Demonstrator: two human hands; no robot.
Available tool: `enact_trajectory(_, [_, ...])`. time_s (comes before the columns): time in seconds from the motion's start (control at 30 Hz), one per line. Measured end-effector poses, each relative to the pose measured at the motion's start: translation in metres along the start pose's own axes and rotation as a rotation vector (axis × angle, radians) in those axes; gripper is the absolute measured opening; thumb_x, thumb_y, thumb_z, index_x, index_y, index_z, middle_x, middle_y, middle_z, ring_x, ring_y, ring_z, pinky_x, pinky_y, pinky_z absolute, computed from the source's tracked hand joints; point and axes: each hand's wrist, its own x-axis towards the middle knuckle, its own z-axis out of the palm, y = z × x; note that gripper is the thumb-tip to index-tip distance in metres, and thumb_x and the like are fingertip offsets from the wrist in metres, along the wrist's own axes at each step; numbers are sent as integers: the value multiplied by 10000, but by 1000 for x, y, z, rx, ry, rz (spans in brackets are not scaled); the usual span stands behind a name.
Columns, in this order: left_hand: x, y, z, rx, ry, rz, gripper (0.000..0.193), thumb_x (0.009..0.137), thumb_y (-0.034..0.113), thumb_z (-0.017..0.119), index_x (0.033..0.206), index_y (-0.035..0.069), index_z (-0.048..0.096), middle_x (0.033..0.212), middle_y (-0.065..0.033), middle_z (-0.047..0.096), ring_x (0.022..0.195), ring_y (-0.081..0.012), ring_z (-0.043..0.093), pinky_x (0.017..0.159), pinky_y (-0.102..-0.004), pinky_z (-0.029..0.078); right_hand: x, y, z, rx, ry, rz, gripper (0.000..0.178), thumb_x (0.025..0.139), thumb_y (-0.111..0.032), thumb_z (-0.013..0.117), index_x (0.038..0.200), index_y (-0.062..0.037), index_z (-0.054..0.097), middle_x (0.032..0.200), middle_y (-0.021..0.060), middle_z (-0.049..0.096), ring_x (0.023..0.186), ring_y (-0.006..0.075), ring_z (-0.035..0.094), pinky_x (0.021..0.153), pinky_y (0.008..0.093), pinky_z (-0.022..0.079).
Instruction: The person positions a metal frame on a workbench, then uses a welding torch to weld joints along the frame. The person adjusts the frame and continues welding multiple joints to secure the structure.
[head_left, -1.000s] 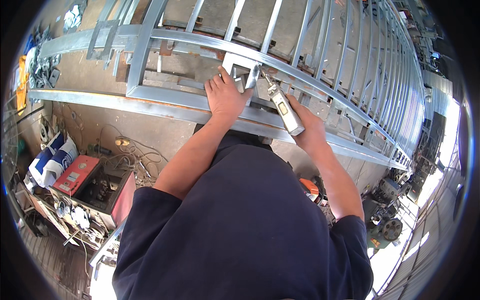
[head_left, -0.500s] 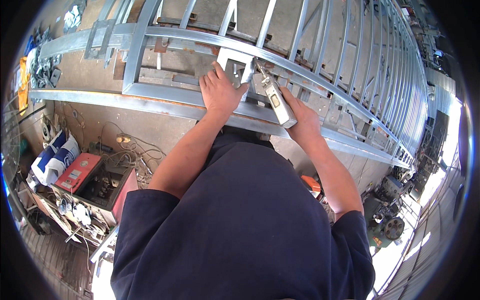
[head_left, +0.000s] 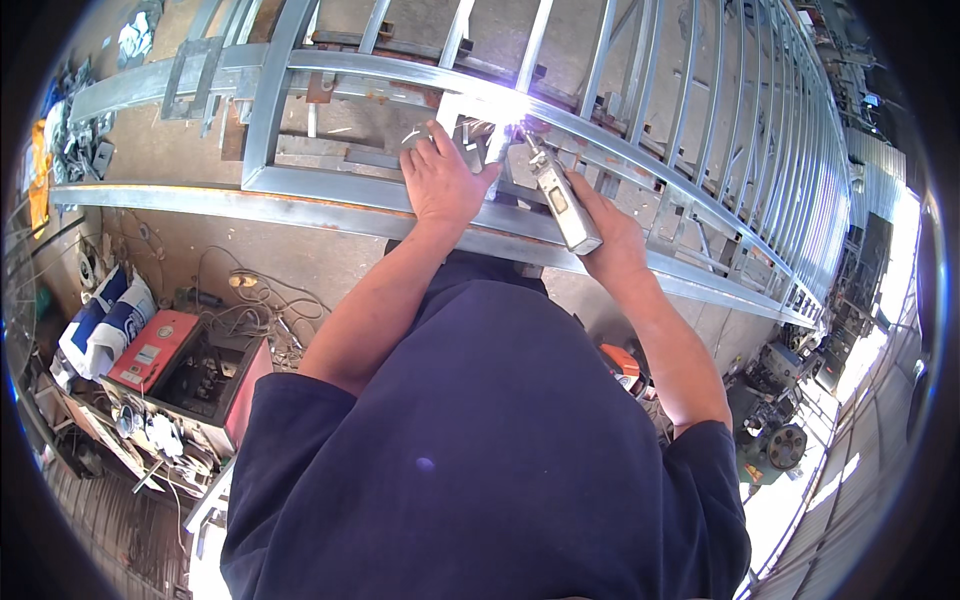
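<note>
A silver, boxy handheld welding gun (head_left: 567,215) is gripped in my right hand (head_left: 613,235), its narrow nozzle pointing up and left. At its tip a bright white-violet glare (head_left: 518,108) burns where a small, pale U-shaped metal piece (head_left: 495,150) meets a long rail (head_left: 400,70) of the steel frame. Sparks fly to the left of the glare, and it hides the joint itself. Spread across the small piece is my left hand (head_left: 440,180), fingers apart, with the thumb against the piece's right leg.
Galvanised bars (head_left: 690,110) of the frame run off to the right. A near rail (head_left: 330,215) crosses in front of my body. At lower left stands an open red-topped metal box (head_left: 155,350), with white-and-blue bags (head_left: 110,320) and coiled cables (head_left: 265,290) around it.
A bright glare and sparks have appeared at the gun's nozzle. My right hand and the gun have shifted slightly right; my left hand stays nearly in place.
</note>
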Motion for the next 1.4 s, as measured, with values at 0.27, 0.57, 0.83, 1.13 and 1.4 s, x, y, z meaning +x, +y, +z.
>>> enact_trajectory(0.27, [0,-5,9,23,78,41,1205,758,633,808,1518,-141,283,1154,-241,583,1102,-372,582,1161,-506,297,-2,-1,-2,11,0,12,928,758,-76,804,1567,-303,408,1062,111,676,929,358,703,794,443,584])
enact_trajectory(0.57, [-1,-5,4,-5,72,43,1181,766,615,808,1512,-146,300,1161,-252,582,1121,-378,585,1174,-511,282,-4,1,-3,-8,-9,36,935,755,-63,800,1568,-301,405,1024,112,674,914,364,703,786,456,588])
enact_trajectory(0.83, [-1,-6,10,1,118,51,1185,763,618,812,1508,-148,301,1155,-232,599,1117,-367,574,1163,-496,295,-18,5,-22,176,5,25,856,774,-16,774,1540,-254,472,1259,141,695,1082,420,677,888,450,565])
enact_trajectory(1.13, [-2,6,-6,36,-23,-23,1163,802,611,788,1539,-125,270,1317,-253,548,1282,-379,517,1206,-497,263,-22,7,-104,453,-193,15,716,865,-112,782,1525,-171,512,1255,193,707,1174,352,691,981,371,528])
enact_trajectory(1.4, [-52,-52,-11,2,462,-303,957,861,499,778,1561,-1,357,1517,-281,421,1387,-451,426,1177,-545,308,42,50,-106,556,-479,38,633,851,-210,811,1433,-80,596,1109,120,750,962,215,698,917,347,541])
